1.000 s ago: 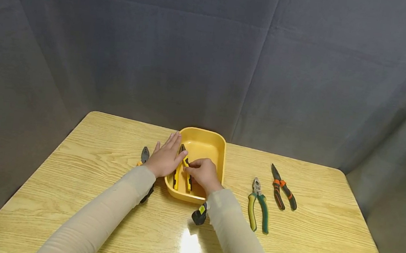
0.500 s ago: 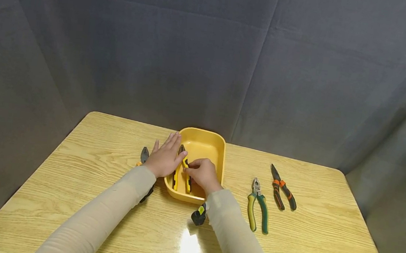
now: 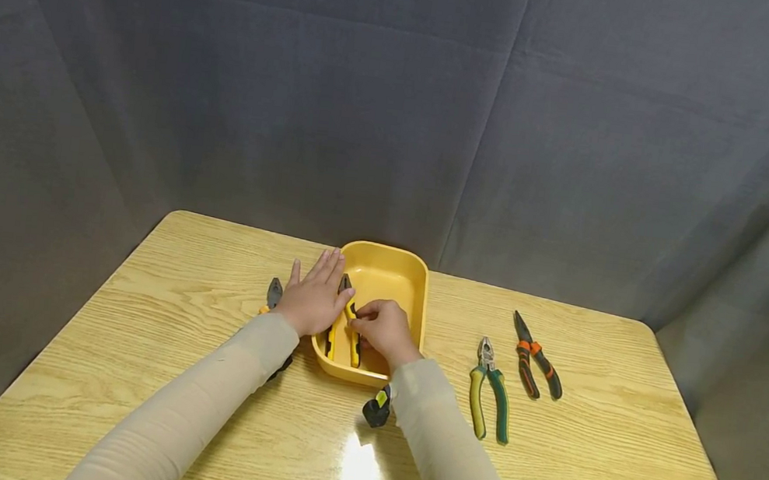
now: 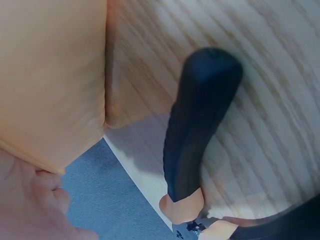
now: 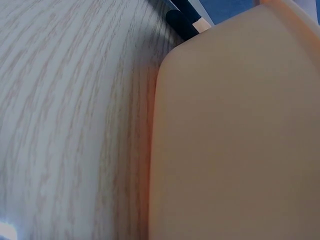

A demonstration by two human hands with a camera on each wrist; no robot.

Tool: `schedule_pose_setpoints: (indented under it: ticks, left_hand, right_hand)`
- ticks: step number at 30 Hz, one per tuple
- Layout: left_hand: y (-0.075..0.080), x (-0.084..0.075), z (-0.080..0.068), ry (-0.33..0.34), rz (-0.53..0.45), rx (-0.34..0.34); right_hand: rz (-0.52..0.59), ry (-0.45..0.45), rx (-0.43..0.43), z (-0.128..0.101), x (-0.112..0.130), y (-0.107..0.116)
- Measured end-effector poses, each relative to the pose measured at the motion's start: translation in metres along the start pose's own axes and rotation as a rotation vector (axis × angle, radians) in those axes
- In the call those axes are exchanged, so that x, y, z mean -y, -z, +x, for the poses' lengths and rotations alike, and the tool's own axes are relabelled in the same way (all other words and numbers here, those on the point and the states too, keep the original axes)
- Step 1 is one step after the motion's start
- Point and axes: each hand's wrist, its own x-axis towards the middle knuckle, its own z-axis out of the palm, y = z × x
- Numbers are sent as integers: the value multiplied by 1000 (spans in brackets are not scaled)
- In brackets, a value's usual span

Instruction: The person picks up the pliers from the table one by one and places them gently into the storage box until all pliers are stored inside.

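A pair of yellow-and-black pliers (image 3: 355, 349) lies in the yellow tray (image 3: 424, 299), jaws toward the far end and handles spread a little. My right hand (image 3: 387, 329) reaches over the tray's right side and pinches the right handle between thumb and fingertips. On the tray's left rim rests my left hand (image 3: 310, 304), fingers straight, its thumb near the pliers' jaws. Another pair of pliers (image 3: 274, 293), with dark jaws and orange near the pivot, lies left of the tray, partly under the left forearm. Its black handle (image 4: 200, 115) shows in the left wrist view.
On the right of the wooden table (image 3: 586, 465) lie green-and-yellow pliers (image 3: 490, 392) and black-and-orange needle-nose pliers (image 3: 536, 358). A small black object with a yellow-green patch (image 3: 377, 408), at the right wrist, appears near the tray's front edge. A grey curtain (image 3: 340, 126) hangs behind the table.
The right handle of the pliers in the tray has shifted slightly left, toward the other handle. The left hand's outer finger has spread a little; the tray stays in place.
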Motion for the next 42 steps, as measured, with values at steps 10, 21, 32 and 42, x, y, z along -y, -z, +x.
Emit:
schedule_pose_setpoints:
  ticks: [10, 21, 32, 42]
  left_hand:
    - [1, 0, -1, 6, -9, 9]
    - [3, -1, -2, 3, -23, 12]
    - [2, 0, -1, -3, -38, 6]
    - [2, -1, -3, -2, -52, 10]
  right_hand:
    - [22, -15, -3, -1, 2, -2]
    - [72, -7, -27, -2, 5, 0]
    - [80, 39, -55, -3, 7, 0]
    - [50, 85, -85, -4, 5, 0]
